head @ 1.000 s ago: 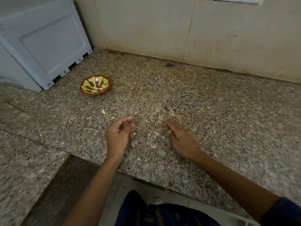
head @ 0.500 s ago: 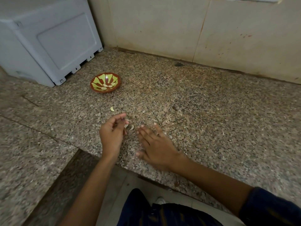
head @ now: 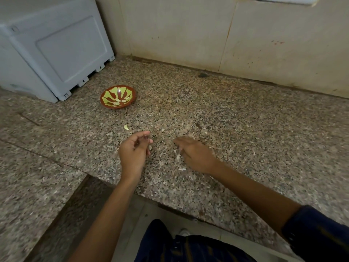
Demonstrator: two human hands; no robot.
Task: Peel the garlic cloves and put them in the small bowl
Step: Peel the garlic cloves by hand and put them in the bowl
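The small red bowl (head: pixel 105 103) with a yellow-green pattern stands on the granite counter (head: pixel 245 129) at the back left, with a few pale peeled cloves inside. A loose garlic clove (head: pixel 126 127) lies between the bowl and my left hand (head: pixel 134 150). That hand's fingers are curled against the thumb, pinching something small that is mostly hidden. Another pale clove (head: pixel 150 147) lies right beside its fingers. My right hand (head: pixel 196 154) is blurred, with its fingers stretched out low over scraps of garlic peel (head: pixel 181 169).
A grey plastic box (head: pixel 52 50) stands at the back left behind the bowl. A tiled wall (head: pixel 226 35) closes off the back. The counter's front edge (head: pixel 170 203) runs just below my wrists, with a lower granite slab (head: pixel 28 176) to the left.
My right hand swept left until it was next to my left hand, then moved back to the right over the peel scraps. My left hand kept its pinch and hardly moved.
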